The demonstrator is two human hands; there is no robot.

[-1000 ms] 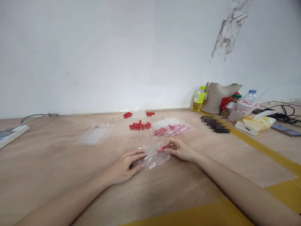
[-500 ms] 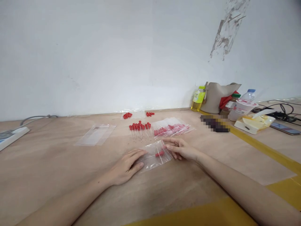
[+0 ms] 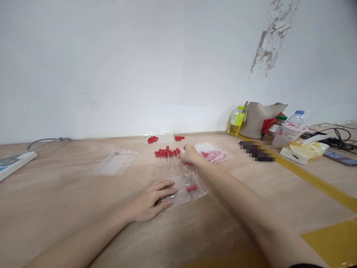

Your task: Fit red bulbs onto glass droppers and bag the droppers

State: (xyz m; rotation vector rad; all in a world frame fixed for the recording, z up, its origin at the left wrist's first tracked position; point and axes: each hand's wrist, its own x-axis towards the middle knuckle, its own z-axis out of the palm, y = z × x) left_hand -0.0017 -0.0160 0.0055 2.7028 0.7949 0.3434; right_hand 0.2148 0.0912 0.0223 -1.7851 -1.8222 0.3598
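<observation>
A clear zip bag [image 3: 182, 203] lies on the table with one red-bulbed dropper [image 3: 192, 188] inside. My left hand [image 3: 152, 199] rests on the bag's left end, palm down, fingers stretched out. Beyond the bag, several red-bulbed glass droppers [image 3: 166, 153] lie side by side. My right hand [image 3: 191, 154] is at the right end of this row, fingers bent and drawn together against the last dropper; what is between the fingertips is mostly hidden. Behind it, a pile of filled zip bags [image 3: 216, 156] is partly covered by the hand and forearm.
Flat zip bags [image 3: 115, 162] lie at the left. Loose red bulbs [image 3: 152, 139] sit near the wall. A power strip [image 3: 21, 163] is far left. At right stand a yellow drink bottle [image 3: 236, 121], a grey container [image 3: 252, 121], a cup [image 3: 288, 134], and a tissue pack [image 3: 304, 150].
My right hand has left the zip bag's open edge and moved forward and left to the row of droppers. My left hand stays on the bag.
</observation>
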